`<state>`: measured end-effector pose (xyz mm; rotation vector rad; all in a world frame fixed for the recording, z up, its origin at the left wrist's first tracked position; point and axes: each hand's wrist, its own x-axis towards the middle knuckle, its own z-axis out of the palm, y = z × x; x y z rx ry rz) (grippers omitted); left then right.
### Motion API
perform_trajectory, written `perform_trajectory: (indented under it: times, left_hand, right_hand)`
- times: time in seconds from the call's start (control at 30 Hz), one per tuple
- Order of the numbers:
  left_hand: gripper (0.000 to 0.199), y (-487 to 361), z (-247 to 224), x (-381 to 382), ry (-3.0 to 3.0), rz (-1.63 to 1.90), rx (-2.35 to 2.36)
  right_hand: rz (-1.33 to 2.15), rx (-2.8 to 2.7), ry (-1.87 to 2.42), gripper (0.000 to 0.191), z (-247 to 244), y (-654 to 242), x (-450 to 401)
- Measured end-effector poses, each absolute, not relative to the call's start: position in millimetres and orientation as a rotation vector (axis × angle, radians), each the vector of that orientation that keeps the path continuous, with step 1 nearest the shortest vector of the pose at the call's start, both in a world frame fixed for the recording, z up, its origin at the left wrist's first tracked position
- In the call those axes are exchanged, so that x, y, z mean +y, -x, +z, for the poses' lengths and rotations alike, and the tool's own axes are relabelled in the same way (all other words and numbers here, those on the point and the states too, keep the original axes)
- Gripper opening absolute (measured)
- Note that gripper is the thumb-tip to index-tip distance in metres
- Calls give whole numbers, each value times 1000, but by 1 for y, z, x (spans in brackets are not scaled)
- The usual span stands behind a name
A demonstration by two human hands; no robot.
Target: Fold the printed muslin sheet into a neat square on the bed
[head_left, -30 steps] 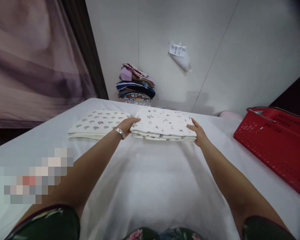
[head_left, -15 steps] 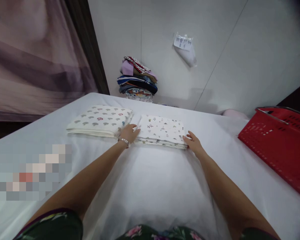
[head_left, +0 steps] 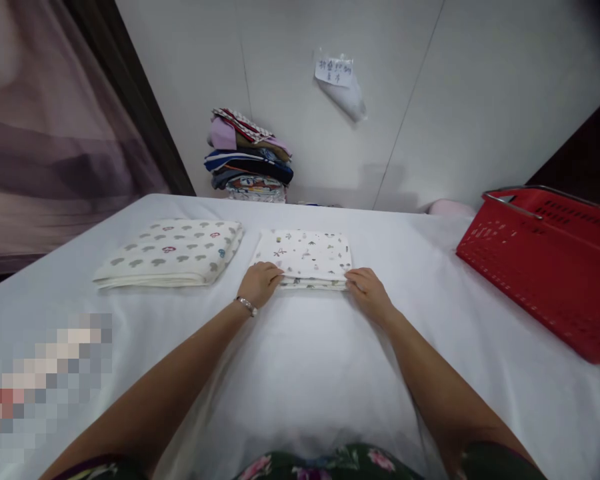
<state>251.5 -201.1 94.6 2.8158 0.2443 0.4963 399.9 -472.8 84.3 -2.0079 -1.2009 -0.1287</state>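
Note:
A white folded cloth (head_left: 310, 252) with small scattered prints lies on the white-covered table, its layers showing along the near edge. My left hand (head_left: 260, 284) is closed at the near left corner, fingertips pinching the top layer. At the near right corner, my right hand (head_left: 370, 293) pinches the same layer between thumb and fingers. To the left lies a second folded cloth (head_left: 173, 252), cream with grey mushroom prints and a few red and blue ones, apart from both hands.
A red plastic basket (head_left: 545, 273) with a metal handle stands at the right. Behind the table's far edge rises a stack of folded fabrics (head_left: 250, 157) against the wall. A paper note (head_left: 334, 72) hangs there. A curtain (head_left: 55, 147) covers the left side.
My hands have gone from the sides of the small-print cloth to its near corners, and their spread fingers have closed on its edge. The view has shifted slightly right.

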Motion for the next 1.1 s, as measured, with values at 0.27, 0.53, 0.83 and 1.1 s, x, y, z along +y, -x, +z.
perform_trajectory:
  times: [0.27,0.53,0.83,1.1]
  left_hand:
    - [32,-239,90,-202,-2793,529,174]
    - [30,-236,88,-200,-2786,576,184]
    - [25,-254,105,-219,-2790,748,5]
    - [27,-263,82,-229,-2889,637,-92]
  right_hand:
    - [-187,-1223,1965,21,81,-400,-470]
    - [-236,-1336,1988,22,83,-399,-468]
    - [-211,-1400,2075,19,87,-397,-466]
    - [17,-1142,1863,15,84,-408,-470]
